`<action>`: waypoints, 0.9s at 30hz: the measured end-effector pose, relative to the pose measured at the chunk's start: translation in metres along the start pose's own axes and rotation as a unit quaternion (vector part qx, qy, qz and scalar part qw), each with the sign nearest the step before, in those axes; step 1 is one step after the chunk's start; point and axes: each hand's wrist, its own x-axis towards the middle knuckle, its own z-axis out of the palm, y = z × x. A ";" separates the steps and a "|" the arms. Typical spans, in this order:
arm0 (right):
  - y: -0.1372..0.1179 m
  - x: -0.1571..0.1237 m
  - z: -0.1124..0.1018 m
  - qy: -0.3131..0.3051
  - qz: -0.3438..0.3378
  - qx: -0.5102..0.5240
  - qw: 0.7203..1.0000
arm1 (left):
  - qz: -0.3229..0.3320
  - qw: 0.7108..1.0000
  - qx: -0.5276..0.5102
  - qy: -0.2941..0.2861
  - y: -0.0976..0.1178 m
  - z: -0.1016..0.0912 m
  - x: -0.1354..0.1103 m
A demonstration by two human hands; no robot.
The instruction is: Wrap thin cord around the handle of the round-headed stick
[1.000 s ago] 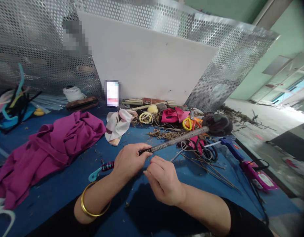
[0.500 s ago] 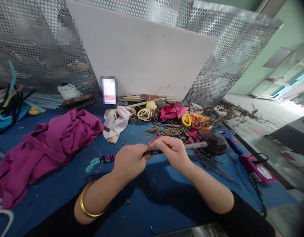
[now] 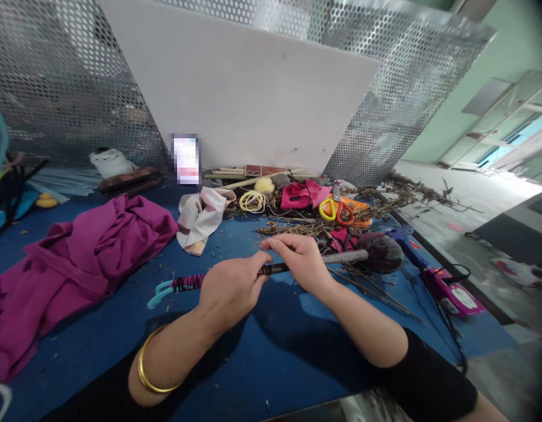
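My left hand (image 3: 229,290) is closed around a thin wrapped stick (image 3: 347,257) that runs left to right above the blue table. Black and purple winding covers its left part, grey wrapping its right. Light blue curled ends (image 3: 159,294) stick out past my left hand. At the far right end sits a round, dark patterned cloth-covered head (image 3: 380,252). My right hand (image 3: 303,264) is over the stick's middle, thumb and fingers pinched together close to my left thumb. What that pinch holds, if anything, is hidden.
Purple cloth (image 3: 108,240) and a pale cloth scrap (image 3: 203,217) lie left. Behind my hands are yellow cord (image 3: 252,201), pink fabric (image 3: 303,194), scissors (image 3: 336,210) and dried stems (image 3: 297,230). A blue glue gun (image 3: 405,243) and a pink box with a cable (image 3: 455,296) stand right.
The pink strip at my right fingertips no longer shows. My right hand has shifted slightly and its fingertips have closed in by my left thumb. The view has moved a little.
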 end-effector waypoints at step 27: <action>-0.015 0.003 -0.106 -0.016 0.129 0.168 0.977 | -0.019 0.987 -0.117 0.111 -0.037 -0.002 0.007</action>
